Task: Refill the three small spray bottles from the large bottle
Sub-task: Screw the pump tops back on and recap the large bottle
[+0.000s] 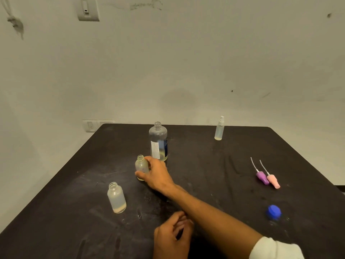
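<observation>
My right hand point(157, 174) fingers wrap open small bottle point(141, 168); left hand point(171, 238) loosely curled, empty. Risk: elbow tips uncapped large bottle point(158, 142) just beside.

A plain room in a home or small office is showing here: a dark table point(205, 165) is standing against a scuffed white wall point(186, 62) bearing 2 switch plates point(88, 9).

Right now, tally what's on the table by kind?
Small bottles: 3, two uncapped, one capped
Large bottle: 1
Spray tops: 2, purple, pink
Blue cap: 1
Total: 7
</observation>
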